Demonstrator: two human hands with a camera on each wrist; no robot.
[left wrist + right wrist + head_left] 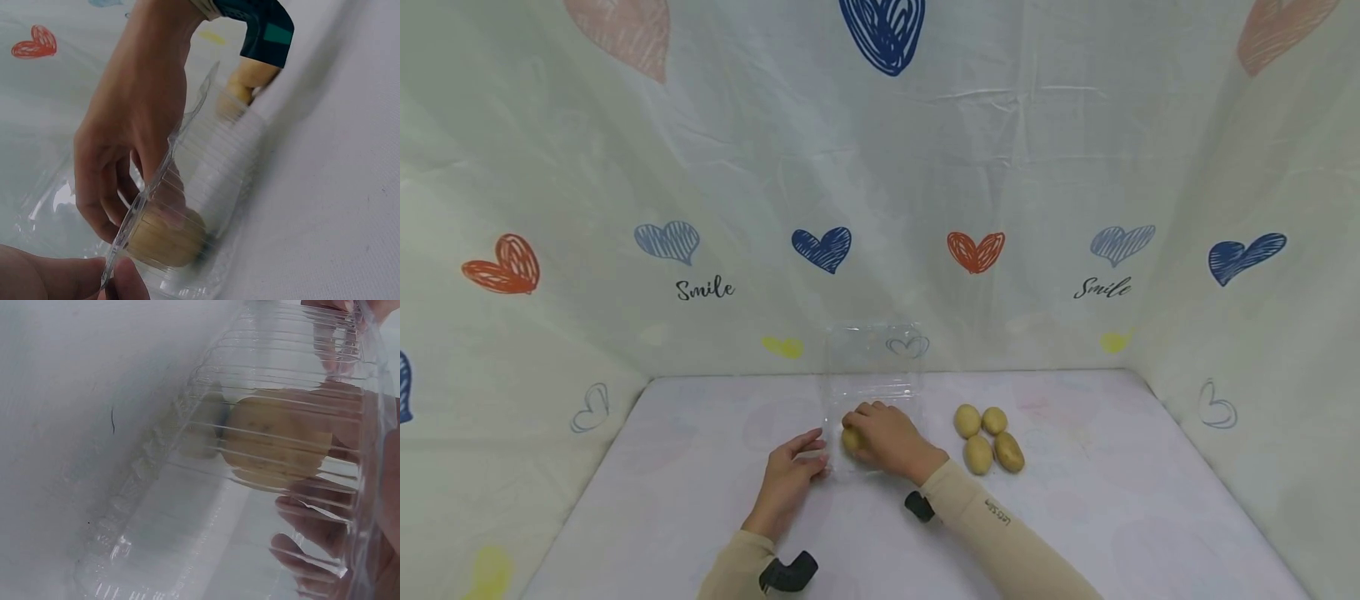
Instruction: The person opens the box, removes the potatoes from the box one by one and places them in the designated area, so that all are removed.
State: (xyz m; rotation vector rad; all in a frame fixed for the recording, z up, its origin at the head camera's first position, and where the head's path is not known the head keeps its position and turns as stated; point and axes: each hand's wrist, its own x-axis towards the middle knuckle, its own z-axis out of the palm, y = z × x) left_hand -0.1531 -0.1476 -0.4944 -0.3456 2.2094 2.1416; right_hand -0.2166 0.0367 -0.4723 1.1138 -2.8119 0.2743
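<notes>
A clear plastic clamshell container [835, 467] stands on the table with its lid [872, 358] raised at the back. My left hand [792, 479] is at its left side; in the left wrist view, thumb and finger [128, 281] pinch the rim. Reaching down into the container, my right hand [891, 437] holds a potato [851, 440] near the left wall. Through the ribbed wall in the right wrist view, the potato [275, 440] sits low inside, with fingers [312, 519] of the right hand beside it.
Several potatoes [978, 455] lie grouped on the table to the right of the container. A white cloth [700, 500] covers the table. Behind it hangs a curtain [895, 167] printed with hearts. Both wrists carry dark camera mounts [788, 573].
</notes>
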